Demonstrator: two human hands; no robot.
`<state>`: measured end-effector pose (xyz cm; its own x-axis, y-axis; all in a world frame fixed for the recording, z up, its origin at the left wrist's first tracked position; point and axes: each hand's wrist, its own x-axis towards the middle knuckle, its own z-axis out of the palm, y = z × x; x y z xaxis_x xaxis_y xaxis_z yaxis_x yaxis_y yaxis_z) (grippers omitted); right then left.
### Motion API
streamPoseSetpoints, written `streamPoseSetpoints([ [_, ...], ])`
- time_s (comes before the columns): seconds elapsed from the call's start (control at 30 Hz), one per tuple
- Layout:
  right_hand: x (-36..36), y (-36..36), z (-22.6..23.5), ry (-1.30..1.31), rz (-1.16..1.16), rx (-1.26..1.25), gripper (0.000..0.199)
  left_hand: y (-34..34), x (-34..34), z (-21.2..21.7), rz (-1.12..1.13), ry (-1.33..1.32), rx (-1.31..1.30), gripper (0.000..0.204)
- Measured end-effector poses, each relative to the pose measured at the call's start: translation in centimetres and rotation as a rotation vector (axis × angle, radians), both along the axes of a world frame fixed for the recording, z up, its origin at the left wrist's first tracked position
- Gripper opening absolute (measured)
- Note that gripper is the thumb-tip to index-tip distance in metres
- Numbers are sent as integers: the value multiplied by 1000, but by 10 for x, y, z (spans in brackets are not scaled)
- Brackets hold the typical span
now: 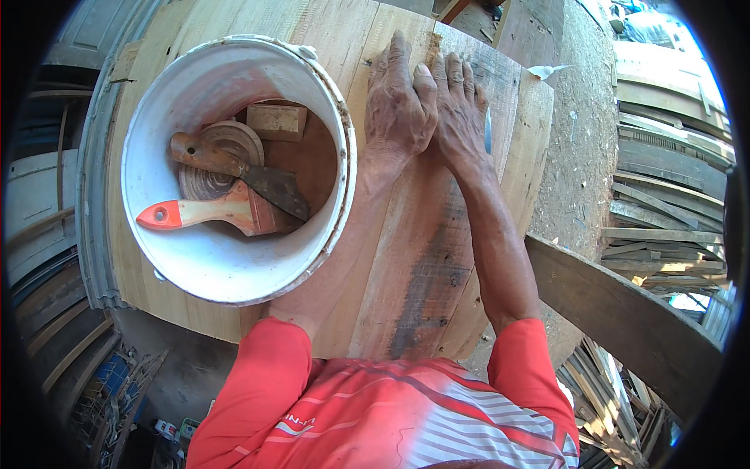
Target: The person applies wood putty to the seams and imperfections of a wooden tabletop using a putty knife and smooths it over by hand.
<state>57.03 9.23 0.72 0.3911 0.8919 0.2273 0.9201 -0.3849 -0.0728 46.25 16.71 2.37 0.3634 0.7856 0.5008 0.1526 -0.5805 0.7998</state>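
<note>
Stacked lumber (664, 168) fills the right edge of the frame, grey-brown and rough; gritty floor (582, 164) beside it, flecked with pale chips. Corrugated grey sheet (92, 211) curves down the left.

Centre of frame: plank panel (371, 301), pale wood boards set edge to edge, grain plain, one board reddish with a dark, sooty-looking streak toward the lower centre.

Both hands lie palm down on the panel, upper centre. Left hand (400, 105): fingers extended, held close together, pointing to the top of the frame; thumb out toward the right hand (462, 109), the two just beside each other or touching. Right hand's fingers also extended, little space between them. Pale bluish sliver (488, 131) at its outer edge, kind unclear; cannot tell whether either palm covers anything.

White bucket (234, 285), upper left, round, smeared inside. Within: paintbrush (211, 211) with orange-tipped handle, wooden-handled scraper (211, 156), ringed disc (238, 139), wood block (276, 123).
</note>
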Motion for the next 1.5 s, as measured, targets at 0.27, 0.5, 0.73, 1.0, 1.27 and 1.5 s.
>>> streamPoseSetpoints([
  [0.27,23,38,39,207,-45,-20,66,1,-3,2,-17,33,-64,54],
  [0.5,55,27,45,288,93,-70,60,1,-5,0,-7,47,-36,54],
  [0.73,53,21,50,307,105,-88,58,3,-3,-4,-3,13,-25,53],
  [1.0,4,5,34,11,128,-88,65,3,-5,-3,-29,-67,-150,52],
  [1.27,15,18,21,109,-3,35,68,3,-3,-5,4,-83,-106,50],
  [1.5,8,22,25,34,40,3,66,3,-5,-6,-1,-77,-130,50],
])
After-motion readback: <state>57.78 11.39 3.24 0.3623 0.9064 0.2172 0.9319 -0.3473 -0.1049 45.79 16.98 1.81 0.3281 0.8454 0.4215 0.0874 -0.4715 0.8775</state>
